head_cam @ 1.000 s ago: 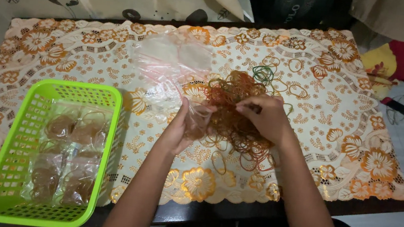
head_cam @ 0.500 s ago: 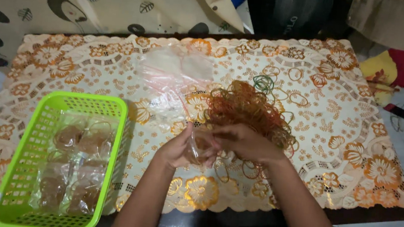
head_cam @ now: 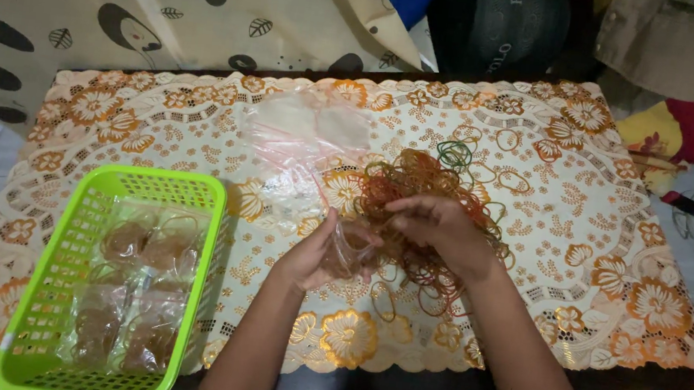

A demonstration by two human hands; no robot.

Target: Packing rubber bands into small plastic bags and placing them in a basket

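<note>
- Two hands meet at mid-counter [head_cam: 199, 132], just in front of the rubber band pile [head_cam: 429, 195].
- Left hand [head_cam: 319, 257]: fingers curled round a small clear bag [head_cam: 351, 251], thumb up, holding its mouth toward the right hand.
- Right hand [head_cam: 438, 228]: lies on the near edge of the pile, fingertips pinched together and pointing left at the bag mouth; looks like it pinches a few bands, can't confirm.
- Bag sits directly left of the right fingertips, nearly touching.
- Pile spreads away and to the right of both hands; right hand is nearer.
- Green basket [head_cam: 66, 251] with filled bags, well apart to the left.
- Spare empty bags [head_cam: 302, 130] lie beyond the left hand.
</note>
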